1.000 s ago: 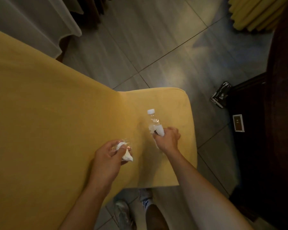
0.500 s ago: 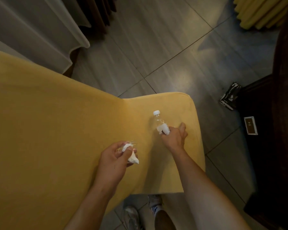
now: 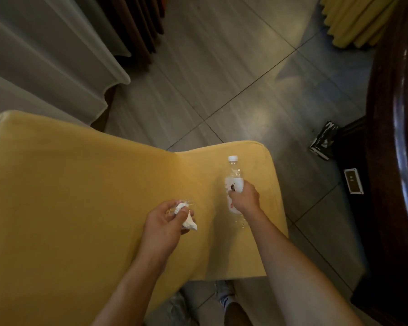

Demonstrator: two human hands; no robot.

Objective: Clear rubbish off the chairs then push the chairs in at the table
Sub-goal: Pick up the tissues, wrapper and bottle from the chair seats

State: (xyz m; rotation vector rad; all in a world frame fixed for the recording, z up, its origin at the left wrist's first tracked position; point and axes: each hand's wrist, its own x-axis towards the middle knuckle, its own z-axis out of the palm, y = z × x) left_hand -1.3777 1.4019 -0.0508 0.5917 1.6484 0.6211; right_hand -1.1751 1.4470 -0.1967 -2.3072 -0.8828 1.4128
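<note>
A clear plastic bottle [image 3: 234, 182] with a white cap lies over the right part of the yellow chair seat [image 3: 80, 196], cap pointing far. The right hand [image 3: 245, 199] is wrapped around its middle, fingers closed over the white label. Just left of it, the left hand [image 3: 165, 219] pinches a crumpled white tissue [image 3: 187, 221] together with a bit of clear wrapper, above the seat. Beyond the chair lies grey tiled floor [image 3: 222, 74]; pale drapes [image 3: 45, 60] hang far left, and a dark wooden counter [image 3: 396, 137] edge curves along the right.
</note>
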